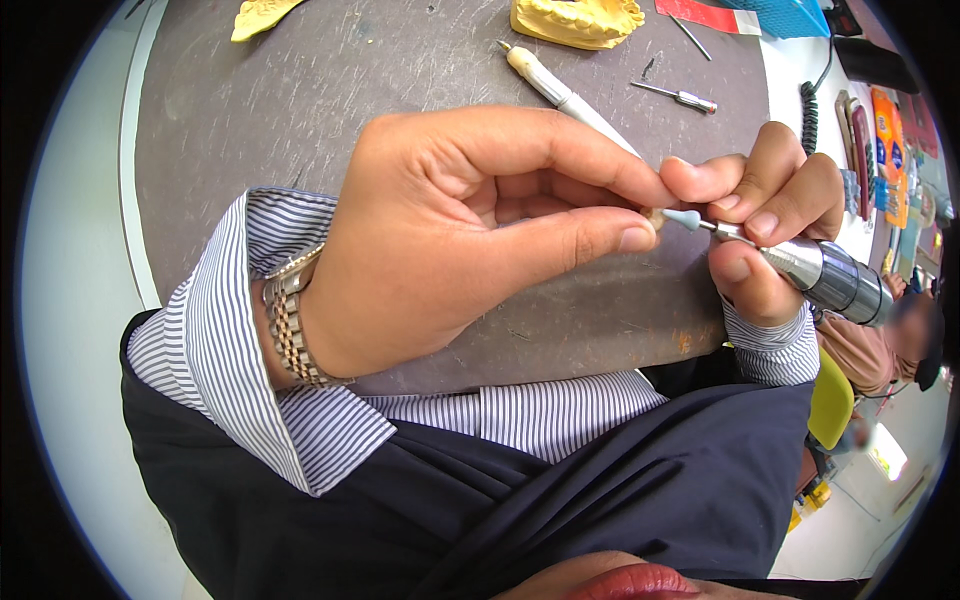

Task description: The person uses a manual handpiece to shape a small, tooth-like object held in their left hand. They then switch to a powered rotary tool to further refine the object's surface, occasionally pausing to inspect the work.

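Between thumb and forefinger, my left hand (430,225) pinches a small, cream-coloured piece (654,216), mostly covered by the fingertips; it looks like a dental crown. My right hand (775,200) is closed around a metal rotary handpiece (850,283), which points left. Fitted in its front end is a pale blue, pointed polishing bit (683,218). The bit's tip meets or nearly meets the cream piece; actual contact cannot be made out. The fingertips of both hands come close together around it.
Beyond my hands on the worn grey-brown work surface (230,150) lie a white-handled tool (560,90), a small slim metal tool (680,97) and a yellow dental cast (580,22). A blue basket (785,17) stands far right. Another person (870,345) sits at the right.
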`<state>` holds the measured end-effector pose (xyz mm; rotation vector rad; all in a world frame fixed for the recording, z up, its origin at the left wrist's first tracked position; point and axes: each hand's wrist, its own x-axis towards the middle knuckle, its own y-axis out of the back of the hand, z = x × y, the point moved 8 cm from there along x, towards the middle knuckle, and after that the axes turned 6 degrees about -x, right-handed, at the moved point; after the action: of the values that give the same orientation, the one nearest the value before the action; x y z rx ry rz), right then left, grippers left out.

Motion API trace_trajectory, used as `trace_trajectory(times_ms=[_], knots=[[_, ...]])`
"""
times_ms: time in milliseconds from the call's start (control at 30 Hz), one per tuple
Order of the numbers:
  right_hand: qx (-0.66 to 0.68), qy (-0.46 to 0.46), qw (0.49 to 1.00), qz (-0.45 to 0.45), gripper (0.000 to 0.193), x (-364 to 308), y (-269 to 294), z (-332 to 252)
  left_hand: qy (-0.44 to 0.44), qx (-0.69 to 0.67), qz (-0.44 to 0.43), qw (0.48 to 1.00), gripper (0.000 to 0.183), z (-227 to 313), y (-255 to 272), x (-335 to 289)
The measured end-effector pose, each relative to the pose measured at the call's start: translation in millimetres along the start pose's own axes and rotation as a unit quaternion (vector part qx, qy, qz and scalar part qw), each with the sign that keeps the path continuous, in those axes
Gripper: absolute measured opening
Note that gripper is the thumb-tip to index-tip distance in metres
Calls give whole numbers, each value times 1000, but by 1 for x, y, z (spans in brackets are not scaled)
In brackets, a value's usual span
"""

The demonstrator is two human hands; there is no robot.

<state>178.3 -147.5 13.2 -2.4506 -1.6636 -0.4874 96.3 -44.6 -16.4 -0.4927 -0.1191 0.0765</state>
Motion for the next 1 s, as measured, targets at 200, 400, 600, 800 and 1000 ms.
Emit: trace_trajectory(times_ms=[200,400,600,800,1000], knots=[[-1,1,1000,-7,24,0,0,-1,20,-19,4,1000,21,-3,0,0],[-28,-8,1000,-10,24,0,-1,-3,16,-28,2,999,21,-3,0,0],[-12,-11,1000,5,25,0,0,-1,25,-28,3,999,21,-2,-1,0],[-22,-2,1000,-5,25,-1,0,-3,12,-27,-2,1000,21,-3,-1,0],[-34,-8,999,4,26,-1,-2,-4,12,-16,-1,1000,21,-2,-1,0]])
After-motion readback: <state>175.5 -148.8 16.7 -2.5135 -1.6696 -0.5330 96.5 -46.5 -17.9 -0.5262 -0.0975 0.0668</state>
